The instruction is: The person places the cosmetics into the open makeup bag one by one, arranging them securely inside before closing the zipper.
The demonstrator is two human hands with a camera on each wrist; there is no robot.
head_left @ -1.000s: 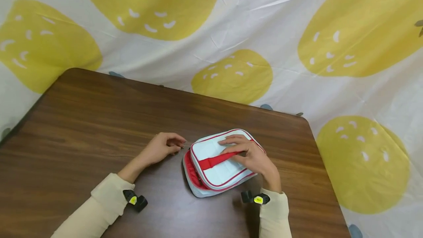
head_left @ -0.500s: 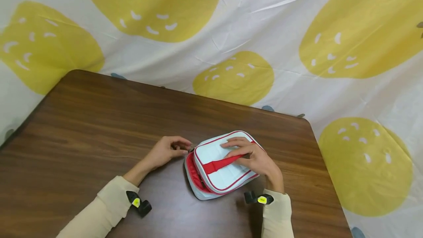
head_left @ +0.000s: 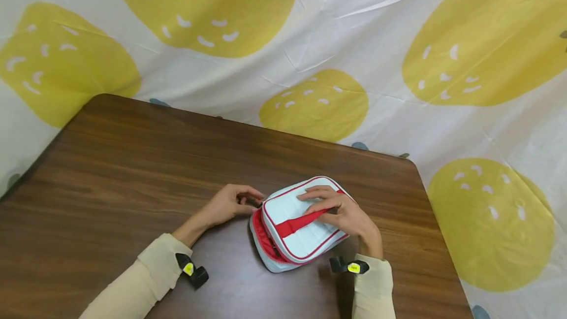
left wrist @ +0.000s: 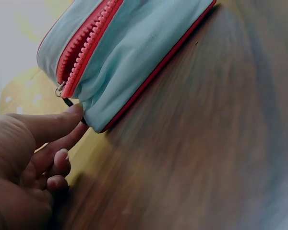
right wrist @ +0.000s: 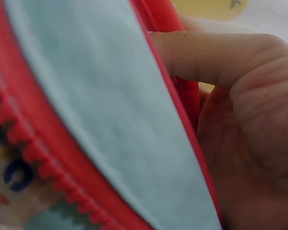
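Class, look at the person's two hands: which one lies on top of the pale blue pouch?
The right hand lies across the pouch, on its red strap; the left hand is beside the pouch's zip corner.

No readable text; pouch (right wrist: 19, 177) lining print too blurred

Count: 1 light-blue pouch (head_left: 301, 225) with 1 red strap (head_left: 301, 221), on 1 wooden table (head_left: 133, 161). 2 hands at the pouch: left hand (head_left: 228, 203), right hand (head_left: 343, 210). 2 wrist cameras.
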